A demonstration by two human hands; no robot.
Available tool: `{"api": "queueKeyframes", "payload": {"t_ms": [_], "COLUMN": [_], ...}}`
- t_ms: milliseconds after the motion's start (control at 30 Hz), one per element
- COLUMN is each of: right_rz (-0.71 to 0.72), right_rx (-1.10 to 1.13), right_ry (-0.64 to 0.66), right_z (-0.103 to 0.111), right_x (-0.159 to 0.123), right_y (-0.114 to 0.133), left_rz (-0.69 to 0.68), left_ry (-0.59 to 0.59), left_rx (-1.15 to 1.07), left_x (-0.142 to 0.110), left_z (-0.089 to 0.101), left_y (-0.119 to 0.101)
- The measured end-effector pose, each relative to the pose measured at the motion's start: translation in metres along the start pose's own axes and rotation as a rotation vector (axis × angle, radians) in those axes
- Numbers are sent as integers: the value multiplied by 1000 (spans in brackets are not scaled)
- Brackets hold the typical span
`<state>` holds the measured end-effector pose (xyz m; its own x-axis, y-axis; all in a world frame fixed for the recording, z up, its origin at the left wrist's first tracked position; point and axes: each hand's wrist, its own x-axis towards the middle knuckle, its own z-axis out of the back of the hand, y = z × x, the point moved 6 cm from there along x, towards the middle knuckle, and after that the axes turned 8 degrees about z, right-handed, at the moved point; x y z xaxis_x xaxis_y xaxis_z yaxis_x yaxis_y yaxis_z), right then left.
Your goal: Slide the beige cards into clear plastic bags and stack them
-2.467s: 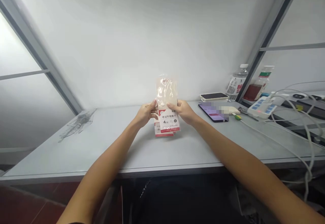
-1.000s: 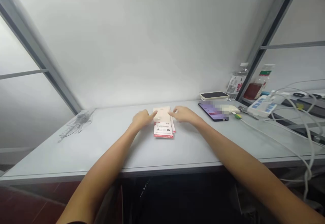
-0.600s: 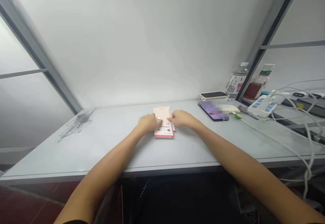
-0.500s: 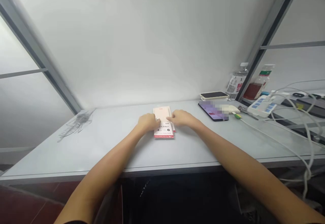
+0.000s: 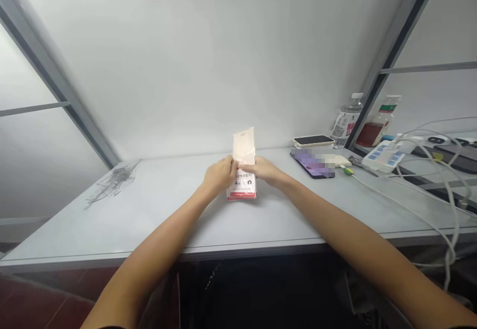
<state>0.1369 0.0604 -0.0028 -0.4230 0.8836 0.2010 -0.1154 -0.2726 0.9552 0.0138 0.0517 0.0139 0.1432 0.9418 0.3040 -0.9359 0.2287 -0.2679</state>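
Observation:
Both my hands meet at the middle of the pale grey desk [image 5: 112, 224]. Between them, my left hand [image 5: 219, 176] and my right hand [image 5: 262, 169] grip a clear plastic packet [image 5: 244, 145], raised and nearly upright. Its white-and-red label reads as an exam ruler set. Directly below, a second red-edged packet [image 5: 241, 197] seems to lie on the desk, partly hidden by the raised one. My fingers cover the packet's middle.
A purple-screened phone [image 5: 313, 165] and a white-edged dark device [image 5: 313, 141] lie to the right. Behind them stand several bottles, including a water bottle [image 5: 346, 123]. A power strip [image 5: 380, 156] and white cables [image 5: 421, 195] occupy the far right.
The packet that lay flat on the pile is now lifted and tilted upright between my hands. Both hands have closed on it and risen slightly from the desk.

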Motion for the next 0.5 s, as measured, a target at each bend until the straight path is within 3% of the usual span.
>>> {"api": "queueKeyframes", "payload": {"t_ms": [200,500], "right_rz": [65,133], "right_rx": [-26,165], "right_ry": [-46,0], "right_z": [0,-1], "right_x": [-1,-1], "right_y": [3,7], "left_rz": [23,-18], "left_ry": [19,45], "left_rx": [-155,-570], "left_x": [1,2], "left_z": [1,7], "left_y": [2,2]}}
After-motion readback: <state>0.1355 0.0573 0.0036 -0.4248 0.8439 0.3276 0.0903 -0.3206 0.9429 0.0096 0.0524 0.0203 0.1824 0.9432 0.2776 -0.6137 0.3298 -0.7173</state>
